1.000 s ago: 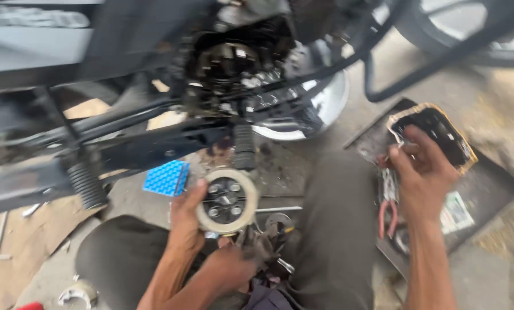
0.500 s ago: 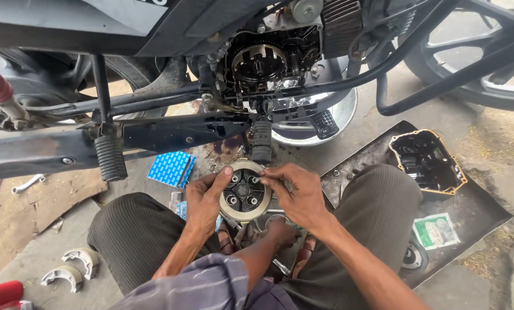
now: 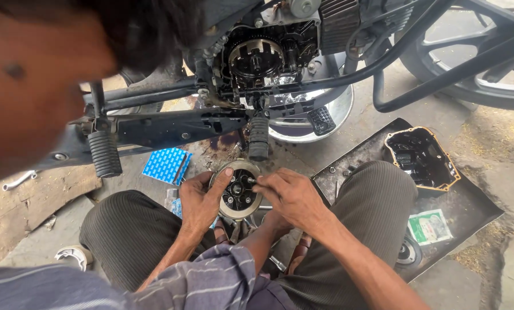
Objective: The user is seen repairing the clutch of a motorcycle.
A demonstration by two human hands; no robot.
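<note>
Since the earlier frame the view has tipped down and closed in, and a blurred head now fills the upper left corner; the right hand (image 3: 291, 198) has drawn its fingertips onto the face of the clutch assembly (image 3: 237, 189), where half a second ago it lay across the top rim. The left hand (image 3: 202, 201) cups the disc from its left edge, thumb laid over the rim, a grip clenched on the part. The right hand pinches at something small near the hub, perhaps a bolt or spring, though the view is too coarse to tell.

The clutch assembly sits above the floor between the person's knees, just below the motorcycle's footpeg (image 3: 258, 139). It is a thick round metal piece, pale rim around a dark, oily centre with holes, so it likely handles heavy, rigid and slippery; the outer rim gives the surest hold. A blue box (image 3: 166, 165) lies on the floor to its left, and a dark engine cover (image 3: 420, 158) rests on a black tray (image 3: 475, 209) to the right.
</note>
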